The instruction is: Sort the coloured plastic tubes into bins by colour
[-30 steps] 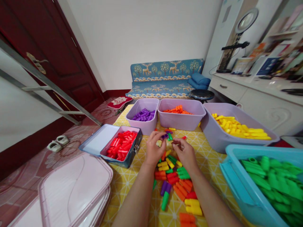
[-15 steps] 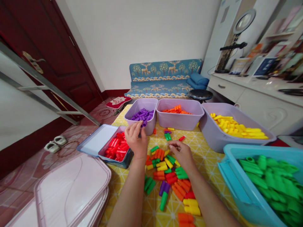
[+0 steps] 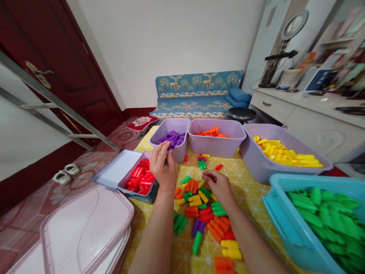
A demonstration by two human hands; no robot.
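My left hand (image 3: 163,167) is raised at the near rim of a lilac bin (image 3: 180,154) of purple plastic pieces. Its fingers are closed on a purple tube-shaped plastic piece (image 3: 172,145), which shows above the thumb. My right hand (image 3: 219,185) hovers over the far right side of a mixed pile, thumb and fingers pinched together; whatever they hold, if anything, is hidden. Below and beside it lie orange pieces (image 3: 193,185), yellow pieces (image 3: 194,200) and green pieces (image 3: 218,209), some joined in rows. A purple-and-green joined piece (image 3: 197,241) lies nearer me.
Behind the pile stands a lilac bin of orange pieces (image 3: 216,146). To the right are a lilac bin of yellow pieces (image 3: 259,167) and a turquoise bin of green pieces (image 3: 281,213). At left are an open box of red pieces (image 3: 142,179) and stacked lids (image 3: 88,224).
My left hand has risen slightly toward the bin of purple pieces, the purple piece moving with it. My right hand has barely moved.
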